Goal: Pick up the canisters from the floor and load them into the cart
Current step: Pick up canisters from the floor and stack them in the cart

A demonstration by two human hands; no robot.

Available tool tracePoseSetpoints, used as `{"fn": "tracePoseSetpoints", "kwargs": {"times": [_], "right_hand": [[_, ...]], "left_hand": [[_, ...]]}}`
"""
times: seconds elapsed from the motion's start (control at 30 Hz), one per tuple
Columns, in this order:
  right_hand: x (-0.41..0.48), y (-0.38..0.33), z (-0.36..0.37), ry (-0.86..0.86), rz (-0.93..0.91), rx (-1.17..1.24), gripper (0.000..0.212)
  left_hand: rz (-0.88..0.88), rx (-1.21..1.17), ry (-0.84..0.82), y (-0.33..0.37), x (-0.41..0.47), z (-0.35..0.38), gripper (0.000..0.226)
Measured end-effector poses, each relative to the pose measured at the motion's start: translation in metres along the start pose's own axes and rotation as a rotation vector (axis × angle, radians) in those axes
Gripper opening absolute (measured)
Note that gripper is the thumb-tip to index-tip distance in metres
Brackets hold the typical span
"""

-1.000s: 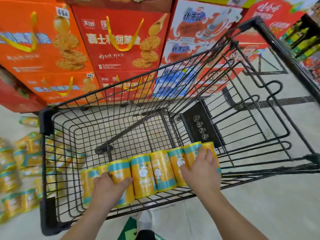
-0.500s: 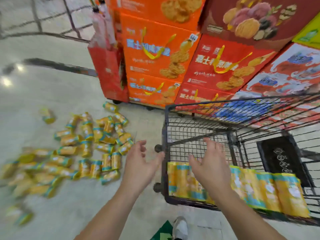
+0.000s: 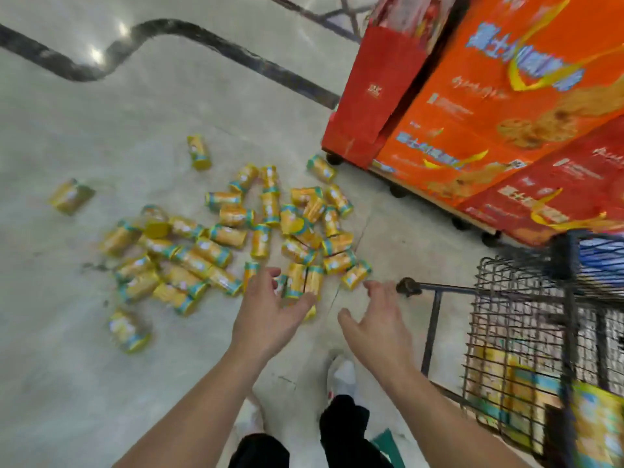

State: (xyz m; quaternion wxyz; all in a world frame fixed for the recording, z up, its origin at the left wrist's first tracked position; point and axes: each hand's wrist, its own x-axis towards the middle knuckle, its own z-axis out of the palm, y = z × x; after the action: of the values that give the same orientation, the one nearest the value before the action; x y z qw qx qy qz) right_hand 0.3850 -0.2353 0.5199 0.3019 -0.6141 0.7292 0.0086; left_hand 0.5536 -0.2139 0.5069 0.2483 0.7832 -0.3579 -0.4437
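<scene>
Several yellow canisters with teal bands lie scattered in a pile (image 3: 236, 238) on the pale floor, left of centre. My left hand (image 3: 270, 315) hovers over the near edge of the pile, fingers spread and holding nothing. My right hand (image 3: 378, 319) reaches out beside it, also empty with fingers relaxed, just left of the black wire cart (image 3: 526, 319). Yellow canisters (image 3: 506, 386) lie in a row inside the cart at lower right.
Stacked orange and red biscuit boxes (image 3: 489, 123) on a wheeled base stand at upper right, close to the pile. Stray canisters (image 3: 71, 196) lie apart at left. My white shoes (image 3: 342, 374) are below my hands. A dark curved stripe (image 3: 162, 28) crosses the floor.
My hands let go of the row of canisters in the cart and swung left with my view, and now reach empty toward the pile on the floor.
</scene>
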Motion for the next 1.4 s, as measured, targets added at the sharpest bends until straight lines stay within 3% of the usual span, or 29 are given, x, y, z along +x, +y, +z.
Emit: {"fn": "tracePoseSetpoints", "kwargs": {"times": [0.23,0.37,0.63,0.73,0.83,0.97,1.17,1.4], "right_hand": [[0.128,0.065,0.173,-0.208,0.279,0.229,0.066],[0.215,0.117,0.277,-0.237,0.431,0.353,0.067],[0.34,0.186,0.414,-0.236,0.444,0.461,0.092],[0.356,0.192,0.435,-0.233,0.42,0.494,0.087],[0.36,0.195,0.441,-0.211,0.4,0.494,0.083],[0.352,0.193,0.424,-0.223,0.408,0.502,0.071],[0.301,0.164,0.342,-0.171,0.41,0.584,0.07],[0.194,0.09,0.168,-0.021,0.309,0.694,0.068]], "left_hand": [[-0.014,0.211,-0.143,-0.139,0.098,0.087,0.072],[-0.047,0.317,-0.222,-0.219,0.161,0.168,0.074],[0.033,0.576,-0.33,-0.342,0.253,0.31,0.082],[0.134,0.78,-0.184,-0.362,0.259,0.333,0.077],[0.214,0.922,-0.045,-0.369,0.257,0.342,0.066],[0.152,0.901,-0.136,-0.365,0.259,0.333,0.064],[-0.044,0.535,-0.277,-0.303,0.21,0.274,0.071],[-0.157,0.062,-0.142,-0.169,0.128,0.152,0.064]]}}
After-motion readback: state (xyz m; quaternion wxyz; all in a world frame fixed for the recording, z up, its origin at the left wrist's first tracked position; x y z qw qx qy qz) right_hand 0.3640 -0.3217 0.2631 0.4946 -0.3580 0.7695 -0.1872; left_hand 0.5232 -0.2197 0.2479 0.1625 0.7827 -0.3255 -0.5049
